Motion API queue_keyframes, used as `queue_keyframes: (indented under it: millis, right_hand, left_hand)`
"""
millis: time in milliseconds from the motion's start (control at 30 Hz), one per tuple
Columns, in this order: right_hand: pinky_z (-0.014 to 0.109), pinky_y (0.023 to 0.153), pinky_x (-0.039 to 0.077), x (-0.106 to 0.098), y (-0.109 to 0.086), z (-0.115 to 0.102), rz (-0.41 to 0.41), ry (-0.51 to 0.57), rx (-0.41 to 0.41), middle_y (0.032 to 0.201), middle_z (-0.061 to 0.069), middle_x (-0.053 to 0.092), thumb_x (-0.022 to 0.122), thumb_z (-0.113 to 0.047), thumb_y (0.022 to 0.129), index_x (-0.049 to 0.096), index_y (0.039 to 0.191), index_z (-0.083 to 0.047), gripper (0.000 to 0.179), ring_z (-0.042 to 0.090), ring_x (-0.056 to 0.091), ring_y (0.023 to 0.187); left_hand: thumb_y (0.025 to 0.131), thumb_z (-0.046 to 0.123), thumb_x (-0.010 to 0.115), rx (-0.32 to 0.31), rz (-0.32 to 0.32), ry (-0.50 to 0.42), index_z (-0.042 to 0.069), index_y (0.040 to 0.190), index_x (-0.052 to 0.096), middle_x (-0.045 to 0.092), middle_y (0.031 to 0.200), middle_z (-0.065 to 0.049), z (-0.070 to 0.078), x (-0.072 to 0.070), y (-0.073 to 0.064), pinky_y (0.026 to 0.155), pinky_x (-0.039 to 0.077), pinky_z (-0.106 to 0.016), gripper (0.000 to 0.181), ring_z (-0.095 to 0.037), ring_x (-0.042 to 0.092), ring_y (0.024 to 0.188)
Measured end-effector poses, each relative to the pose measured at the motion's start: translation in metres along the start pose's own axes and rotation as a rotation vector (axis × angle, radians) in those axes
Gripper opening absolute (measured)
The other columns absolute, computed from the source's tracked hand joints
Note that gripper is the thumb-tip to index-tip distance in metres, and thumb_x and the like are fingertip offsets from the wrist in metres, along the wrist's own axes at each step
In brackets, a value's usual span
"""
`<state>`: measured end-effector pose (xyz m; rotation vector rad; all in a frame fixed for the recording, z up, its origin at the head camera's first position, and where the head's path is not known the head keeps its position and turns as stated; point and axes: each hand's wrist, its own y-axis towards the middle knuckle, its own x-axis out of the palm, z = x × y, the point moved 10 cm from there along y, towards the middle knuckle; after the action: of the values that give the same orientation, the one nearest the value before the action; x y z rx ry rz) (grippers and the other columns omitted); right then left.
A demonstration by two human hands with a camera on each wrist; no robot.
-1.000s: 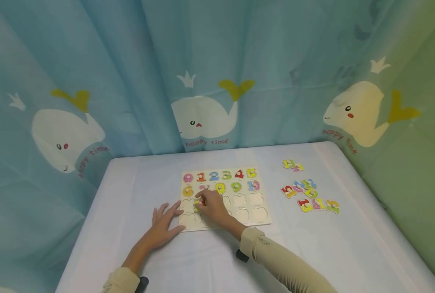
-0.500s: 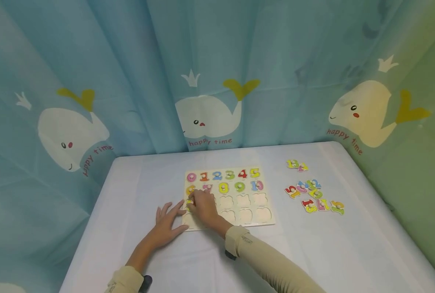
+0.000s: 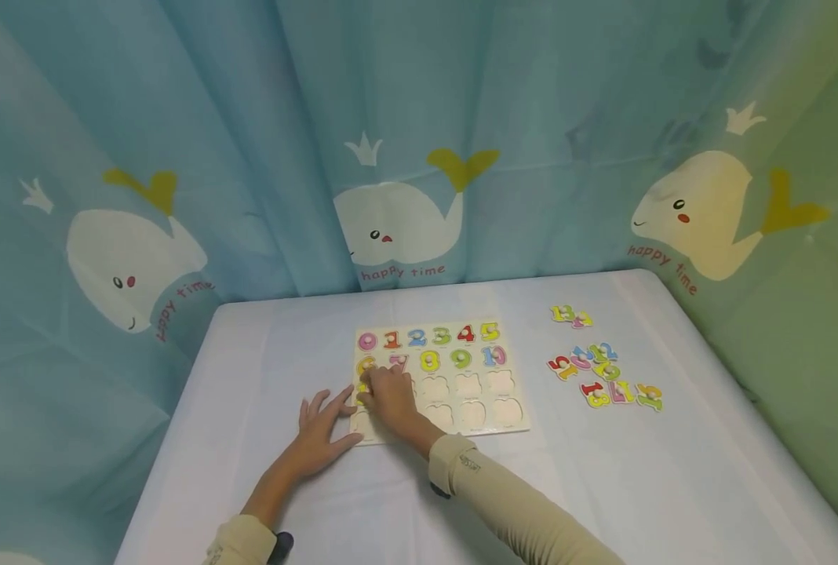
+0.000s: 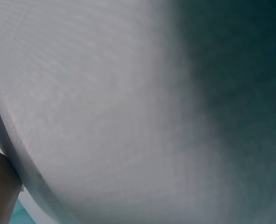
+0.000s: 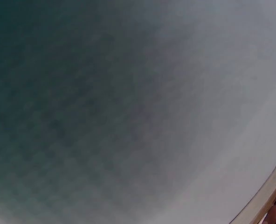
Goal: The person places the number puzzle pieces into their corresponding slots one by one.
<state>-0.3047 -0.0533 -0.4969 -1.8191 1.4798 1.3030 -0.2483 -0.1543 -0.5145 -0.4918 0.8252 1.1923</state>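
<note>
The yellow piece (image 3: 361,395) is at the left end of the board's (image 3: 488,399) third row, pinched by the fingers of the right hand (image 3: 393,399), which hides part of it and neighbouring slots; whether it is fully seated cannot be told. The left hand (image 3: 322,431), fingers spread, touches the board's left side. Two upper rows show 0 to 10, the 6 and 7 partly covered. Right of the board, loose pieces (image 3: 594,394) lie on the worktop (image 3: 673,471), some overlapping. Behind, the curtain (image 3: 264,118) reads "happy time".
</note>
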Motion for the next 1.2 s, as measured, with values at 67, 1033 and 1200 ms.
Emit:
queue_keyframes:
  millis: [67,1033,1200]
  right_hand:
    - [0.028,0.066,0.035,0.000,0.000,-0.001,-0.006,-0.015,-0.016,0.073,-0.007,0.055,0.073,-0.029,0.081,0.066,0.104,-0.015,0.028,0.016,0.049,0.078]
    - [0.039,0.073,0.048,-0.120,-0.018,0.160,0.047,0.319,0.152,0.092,0.010,0.065,0.056,-0.012,0.092,0.064,0.110,0.000,0.022,0.023,0.059,0.082]
    - [0.039,0.075,0.048,-0.135,-0.032,0.198,0.035,0.288,0.278,0.098,0.012,0.063,0.054,-0.014,0.094,0.061,0.115,-0.001,0.026,0.025,0.056,0.088]
  left_hand:
    - [0.083,0.033,0.070,0.008,0.013,-0.004,0.009,0.141,0.042,0.062,0.116,-0.003,0.000,-0.001,0.000,0.102,-0.005,-0.066,0.069,-0.040,0.021,0.133]
    - [0.081,0.032,0.072,-0.046,0.001,0.034,0.012,0.118,0.059,0.034,0.149,-0.007,0.002,-0.002,-0.002,0.105,-0.005,-0.062,0.044,-0.037,0.016,0.136]
    - [0.082,0.034,0.071,-0.054,-0.014,0.037,0.012,0.119,0.058,0.034,0.149,-0.007,0.001,0.003,-0.002,0.105,-0.005,-0.063,0.045,-0.037,0.016,0.136]
